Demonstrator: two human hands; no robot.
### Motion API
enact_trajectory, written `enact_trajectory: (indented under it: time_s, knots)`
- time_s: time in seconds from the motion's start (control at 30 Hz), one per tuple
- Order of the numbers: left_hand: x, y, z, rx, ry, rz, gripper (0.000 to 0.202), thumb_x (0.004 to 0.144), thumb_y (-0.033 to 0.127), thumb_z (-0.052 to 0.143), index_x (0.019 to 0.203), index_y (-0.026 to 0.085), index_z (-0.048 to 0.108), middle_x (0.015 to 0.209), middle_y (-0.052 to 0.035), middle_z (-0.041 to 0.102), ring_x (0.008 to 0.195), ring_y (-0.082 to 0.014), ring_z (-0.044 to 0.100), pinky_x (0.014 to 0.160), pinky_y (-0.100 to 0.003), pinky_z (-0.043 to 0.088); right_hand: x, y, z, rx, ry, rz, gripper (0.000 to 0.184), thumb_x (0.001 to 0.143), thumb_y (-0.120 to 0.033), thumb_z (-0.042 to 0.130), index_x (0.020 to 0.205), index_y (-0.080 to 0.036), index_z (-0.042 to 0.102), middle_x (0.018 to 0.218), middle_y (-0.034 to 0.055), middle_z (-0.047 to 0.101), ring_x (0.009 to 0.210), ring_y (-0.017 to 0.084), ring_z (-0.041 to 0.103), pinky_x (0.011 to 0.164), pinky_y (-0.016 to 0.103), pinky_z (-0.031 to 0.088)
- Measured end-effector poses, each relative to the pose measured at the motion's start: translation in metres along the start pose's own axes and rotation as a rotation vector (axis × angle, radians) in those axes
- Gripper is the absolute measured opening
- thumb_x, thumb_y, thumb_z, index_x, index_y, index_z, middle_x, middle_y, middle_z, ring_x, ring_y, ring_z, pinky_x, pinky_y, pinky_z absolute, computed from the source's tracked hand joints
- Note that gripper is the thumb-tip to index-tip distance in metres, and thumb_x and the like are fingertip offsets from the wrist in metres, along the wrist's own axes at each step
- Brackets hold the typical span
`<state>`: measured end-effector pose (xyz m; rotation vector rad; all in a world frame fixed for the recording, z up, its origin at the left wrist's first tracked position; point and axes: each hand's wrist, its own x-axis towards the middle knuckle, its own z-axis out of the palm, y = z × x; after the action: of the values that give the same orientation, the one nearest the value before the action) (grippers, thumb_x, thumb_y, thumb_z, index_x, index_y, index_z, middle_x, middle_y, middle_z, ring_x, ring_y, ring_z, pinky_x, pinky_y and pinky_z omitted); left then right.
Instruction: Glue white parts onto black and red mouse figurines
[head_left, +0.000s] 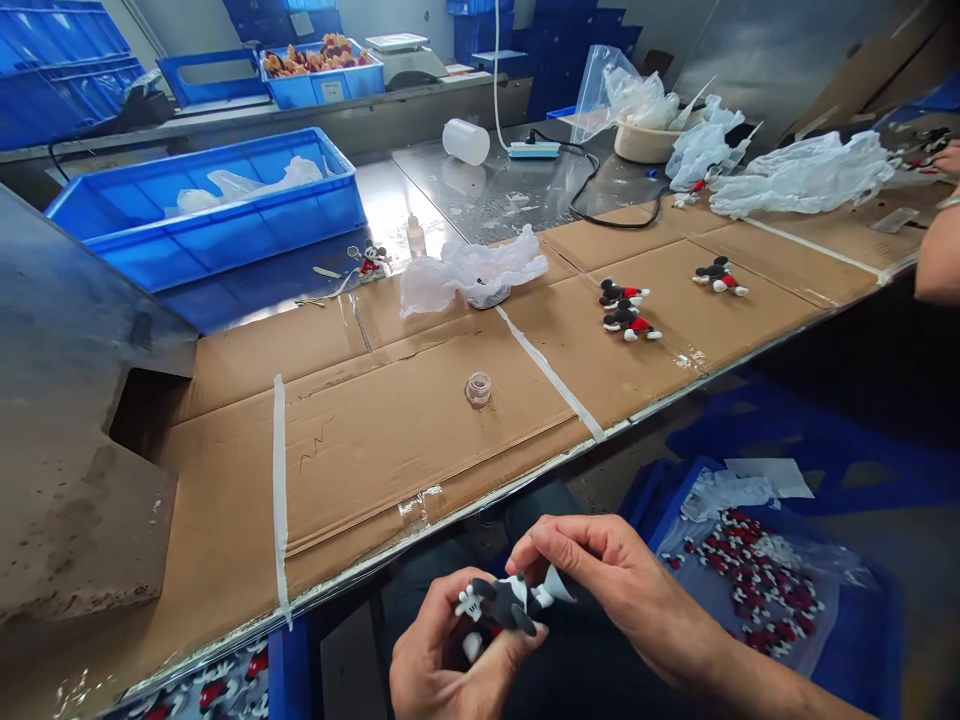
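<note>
Head view: both hands grasp one small glossy figurine (504, 603) below the cardboard-covered table's (360, 440) near edge, left hand (442, 660) cupping, right hand (600, 580) pinching its pale part.

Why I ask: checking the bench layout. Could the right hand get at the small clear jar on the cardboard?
Probably yes: only bare cardboard lies between the right hand and the jar, though that hand and the left hand both grip a toy figure.
</note>
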<state>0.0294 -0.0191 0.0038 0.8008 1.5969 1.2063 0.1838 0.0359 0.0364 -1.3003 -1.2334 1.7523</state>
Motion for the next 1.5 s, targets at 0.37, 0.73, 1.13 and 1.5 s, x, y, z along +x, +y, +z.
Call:
enact_trajectory:
  time_s: [0.37, 0.73, 1.13, 1.5]
  knots:
    - [0.003, -0.019, -0.004, 0.025, -0.006, 0.351, 0.026, 0.074, 0.04, 0.087, 0.086, 0.022, 0.074, 0.071, 0.001, 0.074, 0.06, -0.012, 0.065, 0.057, -0.019, 0.052, -0.004, -0.003, 0.001, -0.024, 0.006, -0.008, 0.029, 0.092, -0.045, 0.072, 0.084, -0.017, 0.078, 0.083, 0.0039, 0.073, 0.082, 0.021, 0.064, 0.079, 0.03, 0.048]
    - [0.023, 0.01, -0.017, 0.418, -0.089, 1.228, 0.01, 0.087, 0.006, 0.069, 0.095, 0.013, 0.07, 0.07, -0.0077, 0.078, 0.065, -0.018, 0.073, 0.057, -0.025, 0.062, -0.006, 0.013, -0.003, -0.018, 0.018, -0.281, 0.01, 0.092, -0.03, 0.078, 0.084, -0.025, 0.082, 0.091, 0.0038, 0.076, 0.086, 0.02, 0.071, 0.081, 0.028, 0.055]
    - [0.014, -0.011, -0.008, 0.442, 0.111, 1.273, 0.016, 0.092, 0.007, 0.062, 0.097, 0.019, 0.071, 0.072, -0.0027, 0.081, 0.066, -0.0183, 0.079, 0.066, -0.024, 0.066, -0.008, 0.022, -0.002, -0.106, -0.009, -0.578, 0.016, 0.098, -0.018, 0.069, 0.102, -0.029, 0.08, 0.094, 0.0038, 0.076, 0.089, 0.021, 0.071, 0.083, 0.031, 0.059]
    - [0.01, 0.003, -0.018, 0.272, -0.11, 1.04, 0.015, 0.086, 0.005, 0.067, 0.098, 0.015, 0.068, 0.071, -0.0044, 0.076, 0.064, -0.0153, 0.071, 0.06, -0.022, 0.061, -0.007, 0.023, -0.001, -0.105, -0.029, -0.415, 0.011, 0.097, -0.036, 0.072, 0.103, -0.033, 0.08, 0.097, 0.0036, 0.076, 0.091, 0.023, 0.072, 0.084, 0.028, 0.059]
